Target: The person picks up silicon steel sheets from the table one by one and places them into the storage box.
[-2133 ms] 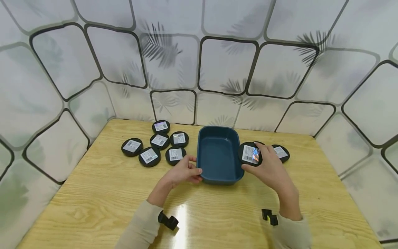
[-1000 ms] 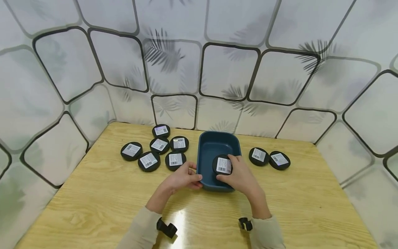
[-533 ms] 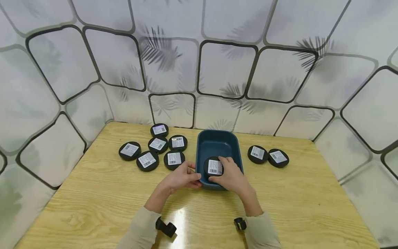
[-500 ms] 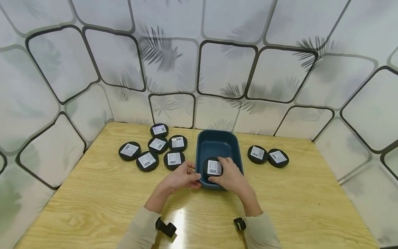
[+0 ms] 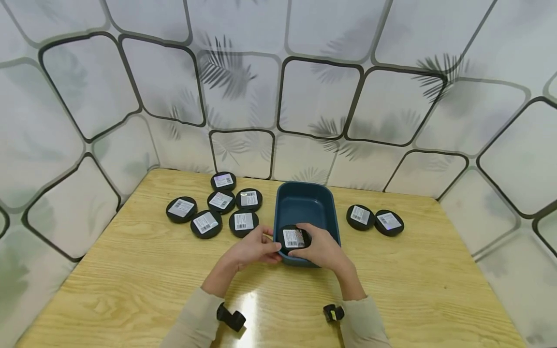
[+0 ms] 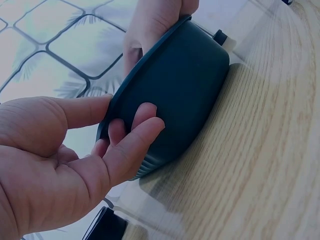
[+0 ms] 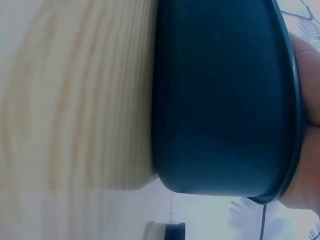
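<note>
A dark blue rectangular bin [image 5: 306, 205] stands on the wooden table [image 5: 278, 309]. My left hand [image 5: 256, 249] pinches its left rim; in the left wrist view the thumb lies on the rim, with fingers along the outer bin wall [image 6: 185, 85]. Inside the near left corner, a round black disc [image 5: 290, 238] with a white barcode label tilts slightly. My right hand [image 5: 322, 250] grips that disc from the right, thumb near and fingers on the far side. In the right wrist view the bin's near wall [image 7: 225, 100] hides the disc and most of my hand [image 7: 307, 165].
Left of the bin lie several matching labelled discs, the closest disc [image 5: 243, 222] just beyond my left fingers. On the right, two more rest side by side, a nearer disc [image 5: 360, 217] and a farther disc [image 5: 389, 223]. A patterned cloth wall [image 5: 243, 154] borders the table's back.
My right hand has carried the disc leftward from beside the bin into its near left corner, where the disc now sits lower and more tilted. My left hand has stayed at the rim.
</note>
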The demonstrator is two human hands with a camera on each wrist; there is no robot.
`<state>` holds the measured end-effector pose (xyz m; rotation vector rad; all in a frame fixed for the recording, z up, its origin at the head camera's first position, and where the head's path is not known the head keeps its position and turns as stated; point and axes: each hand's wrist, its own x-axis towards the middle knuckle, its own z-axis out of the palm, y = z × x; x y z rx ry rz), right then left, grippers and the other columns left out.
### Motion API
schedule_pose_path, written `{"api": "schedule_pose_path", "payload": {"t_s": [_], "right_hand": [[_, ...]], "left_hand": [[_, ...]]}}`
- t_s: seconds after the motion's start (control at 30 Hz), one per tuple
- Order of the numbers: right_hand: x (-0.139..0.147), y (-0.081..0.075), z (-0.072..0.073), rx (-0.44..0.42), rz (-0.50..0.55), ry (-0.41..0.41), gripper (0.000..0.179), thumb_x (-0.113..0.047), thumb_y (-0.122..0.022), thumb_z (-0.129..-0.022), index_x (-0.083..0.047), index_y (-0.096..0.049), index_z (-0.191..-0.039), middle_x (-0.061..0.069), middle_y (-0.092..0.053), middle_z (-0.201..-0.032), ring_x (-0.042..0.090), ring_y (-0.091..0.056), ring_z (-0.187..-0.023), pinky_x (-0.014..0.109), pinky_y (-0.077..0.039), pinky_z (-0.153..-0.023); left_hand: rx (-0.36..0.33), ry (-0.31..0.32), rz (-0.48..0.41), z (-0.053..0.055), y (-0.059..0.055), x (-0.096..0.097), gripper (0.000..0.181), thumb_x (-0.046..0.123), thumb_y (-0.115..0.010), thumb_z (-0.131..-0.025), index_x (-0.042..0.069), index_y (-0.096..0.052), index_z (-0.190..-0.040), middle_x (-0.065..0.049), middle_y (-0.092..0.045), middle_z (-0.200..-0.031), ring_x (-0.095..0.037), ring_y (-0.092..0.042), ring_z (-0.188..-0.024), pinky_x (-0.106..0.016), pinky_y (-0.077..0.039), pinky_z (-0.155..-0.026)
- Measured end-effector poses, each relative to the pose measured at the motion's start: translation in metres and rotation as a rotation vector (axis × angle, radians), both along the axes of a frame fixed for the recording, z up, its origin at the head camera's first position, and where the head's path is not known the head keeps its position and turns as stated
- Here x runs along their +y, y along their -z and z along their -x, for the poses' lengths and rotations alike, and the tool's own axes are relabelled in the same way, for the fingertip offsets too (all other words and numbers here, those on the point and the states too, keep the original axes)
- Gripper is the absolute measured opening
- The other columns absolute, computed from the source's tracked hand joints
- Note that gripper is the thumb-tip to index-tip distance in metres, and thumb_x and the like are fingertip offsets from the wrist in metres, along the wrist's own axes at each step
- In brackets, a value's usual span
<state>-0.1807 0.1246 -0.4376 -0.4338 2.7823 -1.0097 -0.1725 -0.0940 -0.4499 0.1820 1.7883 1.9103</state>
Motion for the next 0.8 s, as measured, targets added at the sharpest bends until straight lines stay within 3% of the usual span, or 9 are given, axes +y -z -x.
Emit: {"api": "schedule_pose_path", "payload": {"t_s": [0.37,0.63,0.8], "right_hand": [[-0.0011,0.0007,0.0028,-0.036,-0.001,-0.010,0.071,-0.032,-0.090,-0.073,-0.011,-0.060,-0.134,0.007,-0.065,-0.125,0.019,-0.060,-0.101,0.040,-0.050,-0.084],[-0.0009,0.0002,0.0035,-0.079,-0.037,-0.006,0.068,-0.035,-0.089,-0.073,-0.010,-0.063,-0.131,0.008,-0.064,-0.129,0.025,-0.059,-0.115,0.043,-0.050,-0.090],[-0.0012,0.0007,0.0059,-0.097,-0.043,-0.026,0.067,-0.033,-0.088,-0.075,-0.008,-0.062,-0.132,0.010,-0.063,-0.128,0.024,-0.059,-0.113,0.043,-0.050,-0.090]], "left_hand": [[-0.019,0.010,-0.005,0.0009,0.0006,-0.0003,0.040,0.000,-0.058,-0.097,-0.007,-0.031,-0.126,-0.019,-0.060,-0.094,-0.021,-0.070,-0.076,-0.041,-0.059,-0.078],[-0.021,0.020,0.001,0.0006,-0.0004,-0.0009,0.042,0.000,-0.058,-0.097,-0.007,-0.030,-0.127,-0.018,-0.060,-0.094,-0.022,-0.070,-0.076,-0.041,-0.059,-0.078],[-0.021,0.019,-0.010,0.0010,-0.0002,-0.0012,0.042,0.000,-0.058,-0.097,-0.007,-0.029,-0.127,-0.018,-0.060,-0.093,-0.021,-0.070,-0.076,-0.039,-0.059,-0.077]]}}
